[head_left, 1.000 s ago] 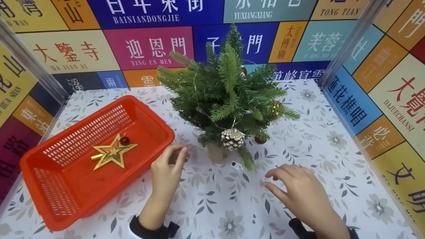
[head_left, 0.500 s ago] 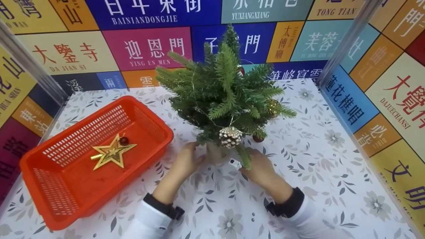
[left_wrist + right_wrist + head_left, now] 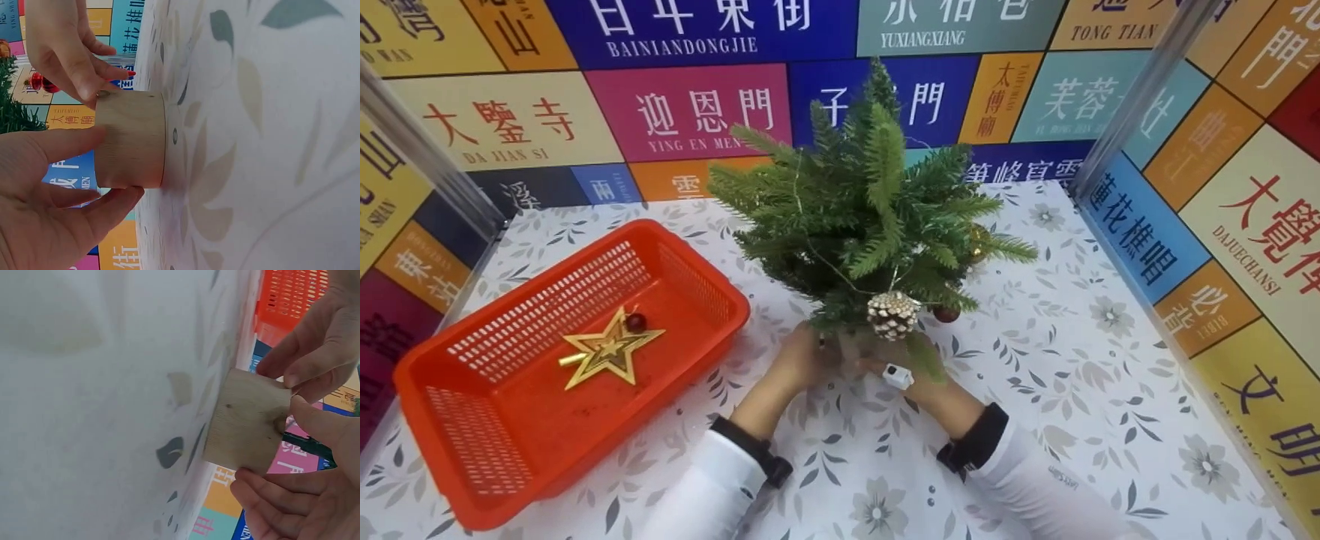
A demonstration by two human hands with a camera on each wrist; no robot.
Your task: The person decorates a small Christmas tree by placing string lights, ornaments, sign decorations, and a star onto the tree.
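Observation:
In the head view a small artificial Christmas tree [image 3: 855, 217] stands upright on the table. A frosted pine cone [image 3: 892, 315] hangs low on its front, beside a thin light string. Its round wooden base [image 3: 132, 140] is held between both hands. My left hand [image 3: 799, 360] grips the base from the left, thumb and fingers on its sides in the left wrist view. From the other side my right hand [image 3: 309, 478] holds it with thumb and fingertips. A small white box [image 3: 898, 376] sits at the right hand; foliage partly hides the fingers in the head view.
Left of the tree stands a red plastic basket [image 3: 510, 390] holding a gold star [image 3: 611, 349] and a small dark red ball [image 3: 636, 323]. A dark red ball [image 3: 946, 313] and a gold ball [image 3: 979, 241] hang on the tree's right. Printed panels [image 3: 690, 112] surround the table.
Both hands have come in from beside the tree and taken hold of its wooden base. The tree has turned slightly; its pine cone has shifted a little to the right.

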